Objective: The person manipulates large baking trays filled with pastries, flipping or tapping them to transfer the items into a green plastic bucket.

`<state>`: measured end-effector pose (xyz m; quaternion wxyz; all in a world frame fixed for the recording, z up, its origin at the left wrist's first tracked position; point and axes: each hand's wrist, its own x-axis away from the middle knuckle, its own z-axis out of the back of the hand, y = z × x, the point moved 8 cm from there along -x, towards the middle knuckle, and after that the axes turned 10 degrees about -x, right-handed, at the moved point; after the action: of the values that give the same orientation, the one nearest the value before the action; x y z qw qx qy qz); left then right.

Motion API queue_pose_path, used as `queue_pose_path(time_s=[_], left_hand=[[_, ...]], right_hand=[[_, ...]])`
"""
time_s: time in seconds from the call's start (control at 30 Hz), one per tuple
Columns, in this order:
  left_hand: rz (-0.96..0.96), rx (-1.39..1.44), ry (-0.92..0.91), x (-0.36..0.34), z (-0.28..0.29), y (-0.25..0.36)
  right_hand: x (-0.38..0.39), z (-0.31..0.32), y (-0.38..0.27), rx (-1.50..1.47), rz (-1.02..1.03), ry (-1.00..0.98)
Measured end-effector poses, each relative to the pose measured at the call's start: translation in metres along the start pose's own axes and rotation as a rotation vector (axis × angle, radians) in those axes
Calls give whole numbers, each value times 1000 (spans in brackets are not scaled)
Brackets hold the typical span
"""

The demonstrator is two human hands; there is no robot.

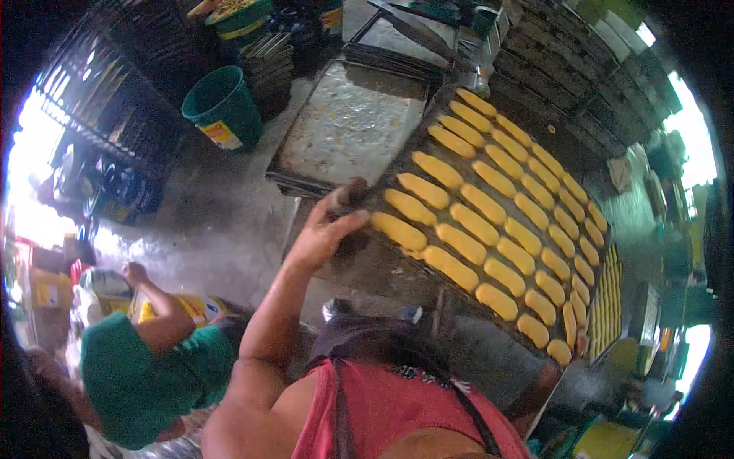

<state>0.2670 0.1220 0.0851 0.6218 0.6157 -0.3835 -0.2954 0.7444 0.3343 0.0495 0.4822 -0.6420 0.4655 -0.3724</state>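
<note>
A large dark baking tray (437,107) carries rows of long yellow dough pieces (461,243), either raw or baked, I cannot tell. It is held up in front of me, slanting toward the right. My left hand (327,228) closes on its left edge, with the thumb beside the nearest pieces. At the near right corner, my right hand (579,346) grips the tray and is mostly hidden by it. A few pieces along the right edge lie at a different angle from the others.
Behind the tray, a stack of greasy flat trays (359,115) stands low. A green bucket (224,109) is on the floor to its left. A co-worker in a green shirt (145,382) is close at my left. Another loaded tray (608,306) lies beyond the right edge.
</note>
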Motion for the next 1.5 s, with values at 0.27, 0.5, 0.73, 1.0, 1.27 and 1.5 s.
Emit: queue_pose_path(time_s=[0.27,0.5,0.73,1.0,1.27,1.5], left_hand=[[151,98,228,28,215,-53],[252,-80,349,-4,301,-78],[247,96,230,-94,321,-117],[334,260,357,-93,317,-102],[486,-420,579,86,497,-319],[808,511,617,275,414,-368]], right_hand=[[14,-146,106,-284,-344,-284],[19,-286,113,-219,-519,-412],[-63,-276,74,314,-377,-489],[-102,-169,48,528,-173,16],[-101,-216,97,1108,-67,-36],[20,-211,147,1310,-383,63]])
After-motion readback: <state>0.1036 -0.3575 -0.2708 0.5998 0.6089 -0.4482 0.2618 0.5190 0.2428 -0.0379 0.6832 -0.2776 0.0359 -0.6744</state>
